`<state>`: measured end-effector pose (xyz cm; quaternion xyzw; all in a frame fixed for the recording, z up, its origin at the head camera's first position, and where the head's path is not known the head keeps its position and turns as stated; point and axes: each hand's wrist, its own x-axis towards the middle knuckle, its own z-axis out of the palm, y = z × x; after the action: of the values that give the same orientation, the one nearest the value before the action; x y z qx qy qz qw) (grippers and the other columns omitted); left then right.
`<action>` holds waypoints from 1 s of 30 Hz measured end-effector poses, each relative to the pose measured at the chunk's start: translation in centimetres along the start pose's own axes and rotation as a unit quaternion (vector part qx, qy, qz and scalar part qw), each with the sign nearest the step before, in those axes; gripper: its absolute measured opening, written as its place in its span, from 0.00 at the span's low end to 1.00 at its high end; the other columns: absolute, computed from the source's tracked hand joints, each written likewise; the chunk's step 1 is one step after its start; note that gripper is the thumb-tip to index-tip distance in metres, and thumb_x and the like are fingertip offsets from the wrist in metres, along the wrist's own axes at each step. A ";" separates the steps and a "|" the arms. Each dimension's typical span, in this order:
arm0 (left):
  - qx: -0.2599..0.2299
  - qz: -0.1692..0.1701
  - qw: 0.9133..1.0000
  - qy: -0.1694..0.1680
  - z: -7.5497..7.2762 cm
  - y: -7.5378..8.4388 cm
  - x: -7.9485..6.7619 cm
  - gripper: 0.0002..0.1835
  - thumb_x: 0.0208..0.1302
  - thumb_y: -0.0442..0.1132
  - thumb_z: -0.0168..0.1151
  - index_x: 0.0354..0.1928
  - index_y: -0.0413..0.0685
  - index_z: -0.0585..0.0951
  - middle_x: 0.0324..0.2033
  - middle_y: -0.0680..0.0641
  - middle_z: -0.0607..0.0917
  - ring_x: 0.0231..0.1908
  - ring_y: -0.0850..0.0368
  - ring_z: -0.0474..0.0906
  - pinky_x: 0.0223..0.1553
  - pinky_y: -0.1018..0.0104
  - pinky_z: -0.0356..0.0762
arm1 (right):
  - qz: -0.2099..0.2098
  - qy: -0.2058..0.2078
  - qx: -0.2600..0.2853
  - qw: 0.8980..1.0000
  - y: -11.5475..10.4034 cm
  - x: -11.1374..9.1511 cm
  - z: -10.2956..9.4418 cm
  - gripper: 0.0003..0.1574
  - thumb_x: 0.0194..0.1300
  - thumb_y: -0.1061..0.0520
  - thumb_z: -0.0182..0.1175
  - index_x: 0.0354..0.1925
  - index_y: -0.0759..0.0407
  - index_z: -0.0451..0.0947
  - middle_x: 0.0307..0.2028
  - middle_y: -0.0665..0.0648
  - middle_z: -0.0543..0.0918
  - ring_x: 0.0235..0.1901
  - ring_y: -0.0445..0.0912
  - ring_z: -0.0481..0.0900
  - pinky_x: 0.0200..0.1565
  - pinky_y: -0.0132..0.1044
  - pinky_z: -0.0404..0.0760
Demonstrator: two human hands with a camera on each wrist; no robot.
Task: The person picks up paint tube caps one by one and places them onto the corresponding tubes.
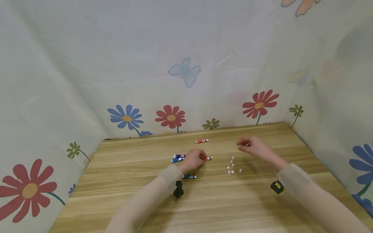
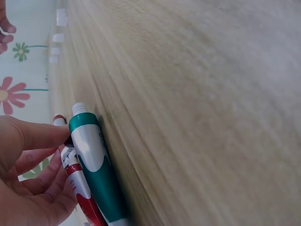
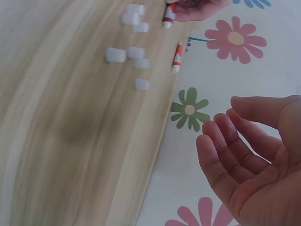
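red tube (image 2: 81,189), green tube (image 2: 99,169): printed too small to read

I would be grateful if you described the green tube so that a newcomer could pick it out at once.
On the wooden table, find the left hand, extending from its pale sleeve. Just on the near side of that hand, beside its wrist, lies the green tube. Its green color sets it apart from the blue tube and the far red tube.
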<state>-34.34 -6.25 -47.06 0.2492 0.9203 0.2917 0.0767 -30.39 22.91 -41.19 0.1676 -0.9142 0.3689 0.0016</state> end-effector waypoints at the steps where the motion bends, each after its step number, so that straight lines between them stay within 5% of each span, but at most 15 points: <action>1: 0.000 0.002 1.000 0.001 0.0 0.0 0.0 0.08 0.61 0.30 0.70 0.43 0.39 0.85 0.37 0.46 0.86 0.38 0.56 0.80 0.45 0.61 0.78 | -0.001 -0.002 -0.009 1.000 0.1 0.0 0.1 0.10 0.70 0.60 0.63 0.46 0.66 0.82 0.38 0.57 0.84 0.37 0.48 0.80 0.40 0.41 0.80; 30: -0.009 0.010 1.000 0.004 0.3 -1.2 0.6 0.06 0.60 0.32 0.71 0.39 0.44 0.86 0.31 0.53 0.84 0.32 0.62 0.76 0.40 0.66 0.75 | -0.033 -0.110 -0.070 0.991 1.4 -3.2 3.8 0.09 0.57 0.63 0.71 0.37 0.64 0.83 0.25 0.48 0.78 0.26 0.40 0.72 0.31 0.35 0.74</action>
<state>-35.26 -6.60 -48.00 0.2567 0.9153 0.3017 0.0728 -27.37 22.30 -45.31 0.2368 -0.9265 0.2826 -0.0753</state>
